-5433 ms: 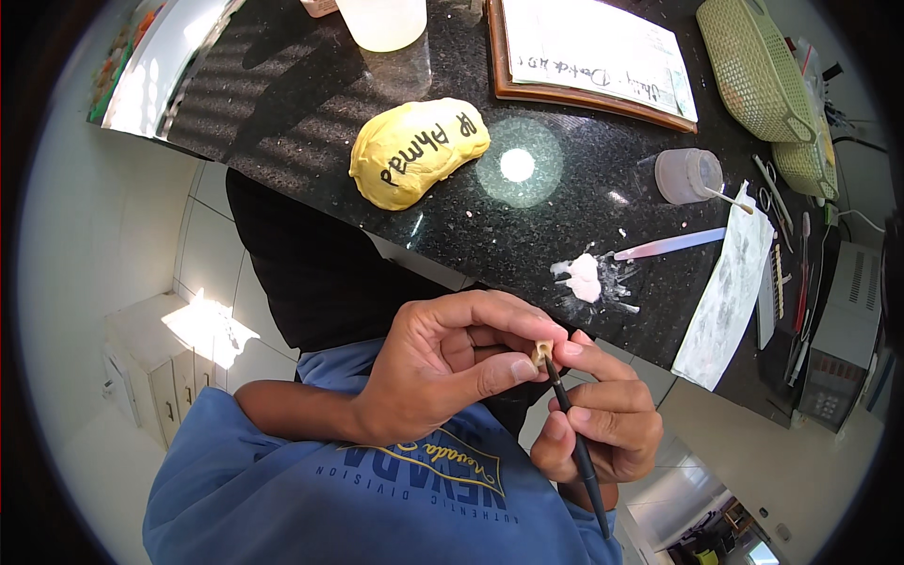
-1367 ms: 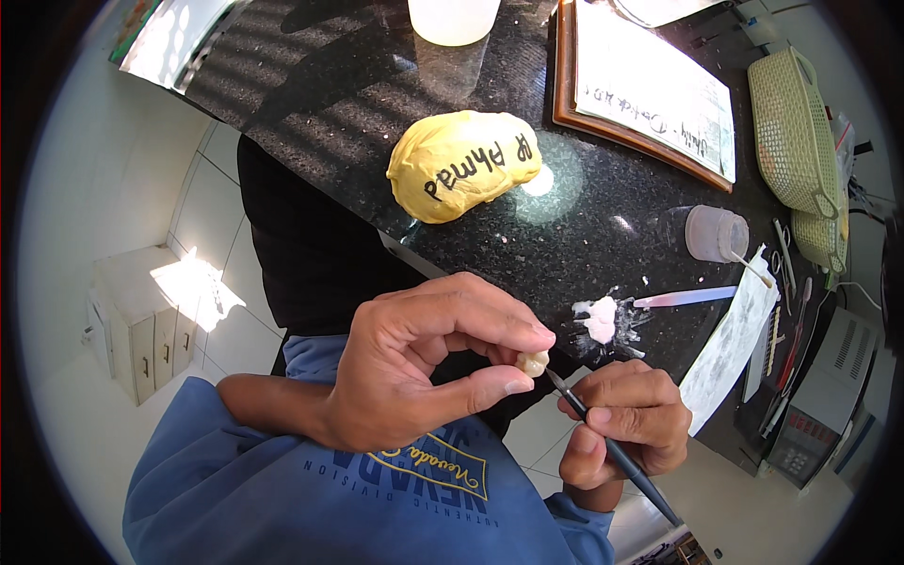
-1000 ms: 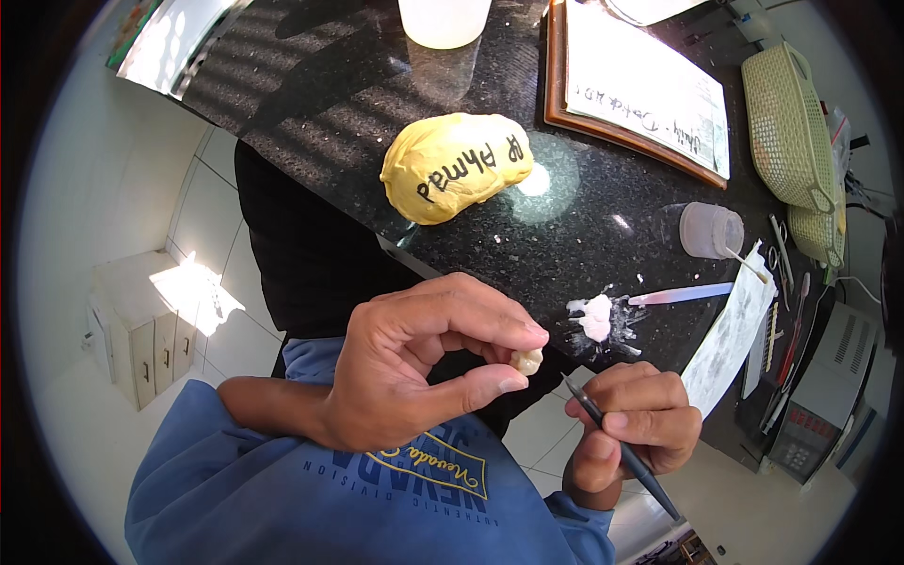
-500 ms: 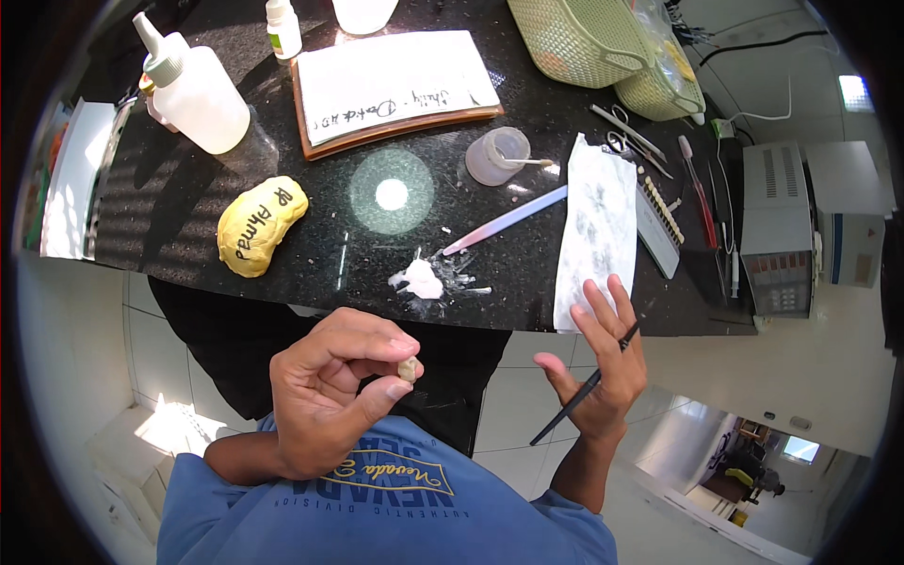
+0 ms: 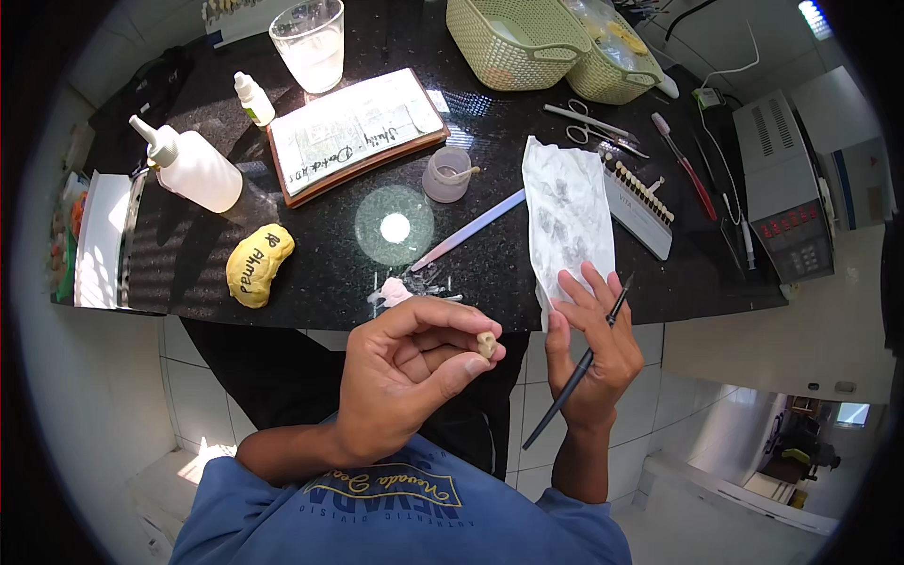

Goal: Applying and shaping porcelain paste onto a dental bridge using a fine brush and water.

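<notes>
My left hand (image 5: 400, 377) pinches a small cream tooth-like piece (image 5: 486, 345) between thumb and fingertips, in front of the counter's near edge. In my right hand (image 5: 598, 363) a slim black brush (image 5: 563, 394) lies across the fingers, its fine tip pointing up and away. The right fingertips are at the lower end of a smudged white paper towel (image 5: 568, 207); whether they press on it I cannot tell. A pinkish-white powdery mound (image 5: 391, 292) sits on the dark counter beyond my left hand. The pink-and-lilac handled tool (image 5: 471, 229) lies with one end near that mound.
A small cloudy jar (image 5: 446, 179) with a stick stands mid-counter. Left are a yellow plaster cast (image 5: 259, 264), a squeeze bottle (image 5: 200, 174) and a notepad (image 5: 353, 132). Right lie a tooth shade guide (image 5: 640, 209), scissors (image 5: 589, 124) and a red-handled brush (image 5: 687, 169). Green baskets (image 5: 513, 56) stand behind.
My left hand has moved right with the tooth-like piece, closer to my right hand. The right fingers have drawn closer together and reached the towel's lower end. The view has shifted.
</notes>
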`<state>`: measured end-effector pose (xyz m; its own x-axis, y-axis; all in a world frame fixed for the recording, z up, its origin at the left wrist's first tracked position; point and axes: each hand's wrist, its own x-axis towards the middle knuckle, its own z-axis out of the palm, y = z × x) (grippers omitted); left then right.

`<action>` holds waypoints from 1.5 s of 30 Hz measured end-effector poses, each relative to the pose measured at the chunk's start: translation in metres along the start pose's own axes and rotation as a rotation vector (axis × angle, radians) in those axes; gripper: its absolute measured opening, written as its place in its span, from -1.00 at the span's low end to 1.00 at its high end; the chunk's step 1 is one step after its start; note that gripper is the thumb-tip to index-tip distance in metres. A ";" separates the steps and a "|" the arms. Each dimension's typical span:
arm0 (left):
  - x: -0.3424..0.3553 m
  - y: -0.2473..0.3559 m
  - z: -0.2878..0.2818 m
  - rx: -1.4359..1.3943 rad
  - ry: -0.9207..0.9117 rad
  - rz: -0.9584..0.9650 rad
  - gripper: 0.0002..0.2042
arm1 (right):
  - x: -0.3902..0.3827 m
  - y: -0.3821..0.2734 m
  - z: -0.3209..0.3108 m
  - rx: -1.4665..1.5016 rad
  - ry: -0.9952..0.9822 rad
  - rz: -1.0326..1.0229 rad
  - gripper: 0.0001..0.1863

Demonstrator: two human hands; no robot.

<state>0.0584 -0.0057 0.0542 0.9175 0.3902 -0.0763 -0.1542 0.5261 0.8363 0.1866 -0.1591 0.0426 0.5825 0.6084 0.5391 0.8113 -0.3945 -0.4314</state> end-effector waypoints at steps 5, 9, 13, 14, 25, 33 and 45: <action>0.020 -0.004 0.017 -0.071 -0.012 -0.078 -0.78 | 0.007 0.000 -0.004 0.225 0.125 0.115 -0.92; 0.031 -0.009 0.024 0.002 -0.040 -0.060 -0.76 | 0.015 -0.001 -0.007 0.399 0.140 0.104 -0.93; 0.038 -0.016 0.028 0.066 -0.034 -0.066 -0.76 | 0.013 0.006 -0.002 0.576 0.131 0.126 -0.92; 0.039 -0.019 0.028 0.072 -0.030 -0.073 -0.76 | 0.012 0.009 0.000 0.657 0.135 0.141 -0.92; 0.042 -0.027 0.030 0.008 -0.061 -0.023 -0.73 | 0.009 0.023 0.002 0.786 0.055 0.153 -0.90; 0.042 -0.027 0.030 0.011 -0.058 -0.018 -0.74 | 0.008 0.021 0.005 0.773 0.041 0.132 -0.89; 0.026 -0.018 0.024 0.020 -0.007 0.052 -0.74 | 0.005 0.026 -0.001 0.435 0.112 0.079 -0.60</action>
<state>0.0935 -0.0234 0.0498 0.9112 0.4110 -0.0288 -0.1943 0.4903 0.8496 0.2112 -0.1673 0.0350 0.6631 0.5004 0.5567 0.6816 -0.0962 -0.7254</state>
